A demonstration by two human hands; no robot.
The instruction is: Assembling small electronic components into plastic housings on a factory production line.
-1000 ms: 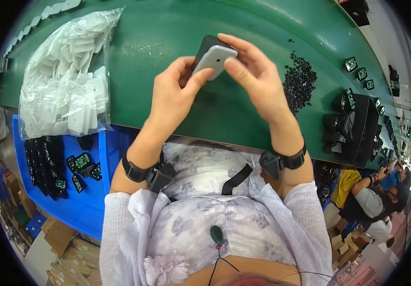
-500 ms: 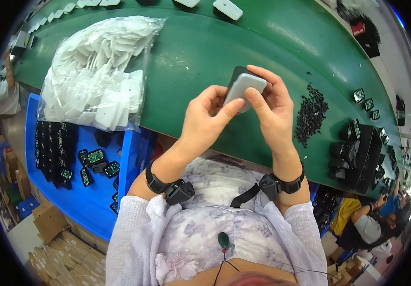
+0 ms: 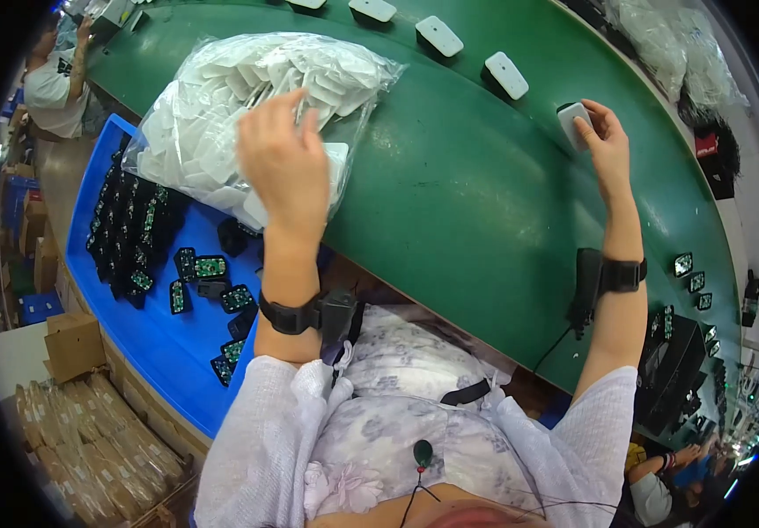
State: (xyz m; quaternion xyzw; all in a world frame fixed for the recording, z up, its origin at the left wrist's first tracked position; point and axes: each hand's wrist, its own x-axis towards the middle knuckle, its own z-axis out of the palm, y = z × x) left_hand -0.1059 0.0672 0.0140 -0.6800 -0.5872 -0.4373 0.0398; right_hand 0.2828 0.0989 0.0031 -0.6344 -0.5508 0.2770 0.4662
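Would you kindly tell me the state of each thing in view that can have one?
Left hand: thumb and forefinger apart.
Right hand: closed on the white-faced unit.
Clear plastic bag: filled with white plates; whether sealed, unclear.
Blue bin: uncovered, partly filled.
Black casings inside: several open, green boards exposed.
Other units: spaced apart, white faces up.

We look down from the wearer's head — through the left one of two side-by-side fisheye cameras — onto the green table (image 3: 459, 211). We stand at its near edge and face across it, close enough that the left hand (image 3: 283, 158) and right hand (image 3: 604, 141), both over the table, show whole. On our own side of the table, the wearer's floral garment (image 3: 379, 431) appears steeply from above; on the opposite side, the table's far edge bows into an arc.
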